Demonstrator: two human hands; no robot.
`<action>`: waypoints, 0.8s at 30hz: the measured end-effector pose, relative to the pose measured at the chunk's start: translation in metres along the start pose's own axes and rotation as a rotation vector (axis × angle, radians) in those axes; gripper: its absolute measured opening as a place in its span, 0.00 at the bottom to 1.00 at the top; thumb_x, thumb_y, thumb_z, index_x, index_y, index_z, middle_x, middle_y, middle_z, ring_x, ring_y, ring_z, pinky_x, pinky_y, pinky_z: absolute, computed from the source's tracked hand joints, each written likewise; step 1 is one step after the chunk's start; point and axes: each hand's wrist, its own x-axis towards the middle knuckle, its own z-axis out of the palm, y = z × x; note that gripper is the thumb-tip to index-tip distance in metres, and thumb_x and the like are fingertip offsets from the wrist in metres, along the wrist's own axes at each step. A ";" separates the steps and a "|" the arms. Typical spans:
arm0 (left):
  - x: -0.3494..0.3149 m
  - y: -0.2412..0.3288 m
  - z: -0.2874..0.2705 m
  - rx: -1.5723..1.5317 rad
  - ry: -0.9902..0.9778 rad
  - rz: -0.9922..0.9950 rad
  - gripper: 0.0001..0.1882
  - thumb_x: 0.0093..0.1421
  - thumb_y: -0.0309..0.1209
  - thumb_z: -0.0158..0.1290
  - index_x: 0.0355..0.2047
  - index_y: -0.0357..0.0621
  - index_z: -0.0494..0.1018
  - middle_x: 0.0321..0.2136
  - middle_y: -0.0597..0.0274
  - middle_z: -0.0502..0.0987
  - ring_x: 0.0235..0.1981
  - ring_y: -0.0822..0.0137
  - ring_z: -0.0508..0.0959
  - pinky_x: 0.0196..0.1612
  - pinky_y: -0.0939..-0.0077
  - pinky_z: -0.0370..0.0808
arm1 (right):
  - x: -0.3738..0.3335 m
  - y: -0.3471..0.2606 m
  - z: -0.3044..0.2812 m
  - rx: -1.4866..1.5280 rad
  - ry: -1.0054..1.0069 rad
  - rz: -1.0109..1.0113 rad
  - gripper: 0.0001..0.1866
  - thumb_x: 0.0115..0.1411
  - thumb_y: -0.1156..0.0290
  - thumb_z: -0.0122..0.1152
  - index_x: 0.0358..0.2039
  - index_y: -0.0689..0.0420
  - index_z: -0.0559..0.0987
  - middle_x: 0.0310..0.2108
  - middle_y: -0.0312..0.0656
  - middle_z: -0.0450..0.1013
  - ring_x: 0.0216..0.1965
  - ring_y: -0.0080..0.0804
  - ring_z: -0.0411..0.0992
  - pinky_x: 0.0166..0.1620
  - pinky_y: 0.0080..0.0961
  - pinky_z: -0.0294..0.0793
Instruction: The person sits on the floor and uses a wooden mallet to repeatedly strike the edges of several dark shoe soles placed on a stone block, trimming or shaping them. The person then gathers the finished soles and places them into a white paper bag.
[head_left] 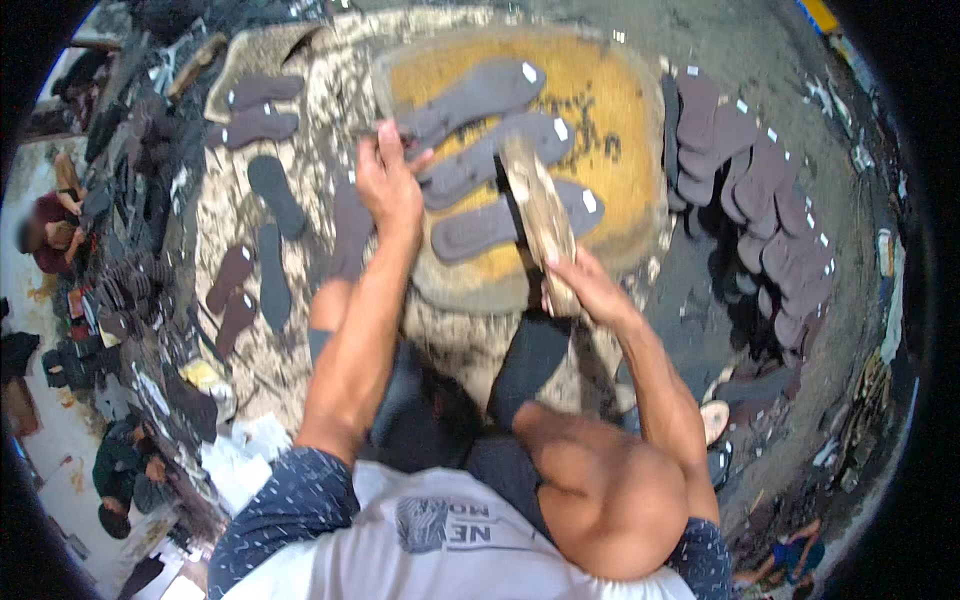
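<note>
- Board (630, 90), yellow, rounded corners: the landmark for this list.
- Insoles (497, 155), dark grey, three, lying side by side on the board (each with a white label at its right end).
- Wooden bat (540, 205), blurred, over the board's lower right part; contact with the insoles cannot be told.
- Right hand (588, 287), closed around the bat's lower end.
- Left hand (391, 190), fingers parted, empty, at the board's left edge.
- Overlapping insoles (755, 195), many, right of the board.
- Black insoles (272, 270), two, left of the board.
</note>
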 end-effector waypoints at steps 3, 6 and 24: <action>-0.040 -0.016 -0.026 0.513 -0.458 0.036 0.16 0.72 0.39 0.52 0.46 0.36 0.78 0.32 0.59 0.81 0.33 0.72 0.82 0.35 0.75 0.83 | -0.008 -0.021 0.016 0.123 0.002 0.102 0.25 0.71 0.51 0.55 0.56 0.57 0.66 0.29 0.40 0.73 0.26 0.30 0.77 0.29 0.29 0.80; -0.051 -0.026 -0.023 0.452 -0.418 0.021 0.15 0.72 0.37 0.52 0.45 0.35 0.78 0.32 0.56 0.83 0.32 0.70 0.84 0.35 0.75 0.80 | -0.009 -0.037 0.022 0.138 0.000 0.077 0.24 0.70 0.49 0.56 0.53 0.56 0.67 0.29 0.40 0.75 0.26 0.31 0.78 0.28 0.28 0.80; -0.069 -0.059 -0.030 0.742 -0.628 0.690 0.09 0.62 0.26 0.57 0.42 0.36 0.78 0.40 0.45 0.79 0.44 0.44 0.77 0.48 0.54 0.75 | -0.038 0.003 0.019 -0.535 0.086 -0.316 0.30 0.64 0.53 0.66 0.56 0.63 0.69 0.44 0.54 0.77 0.46 0.48 0.77 0.52 0.39 0.76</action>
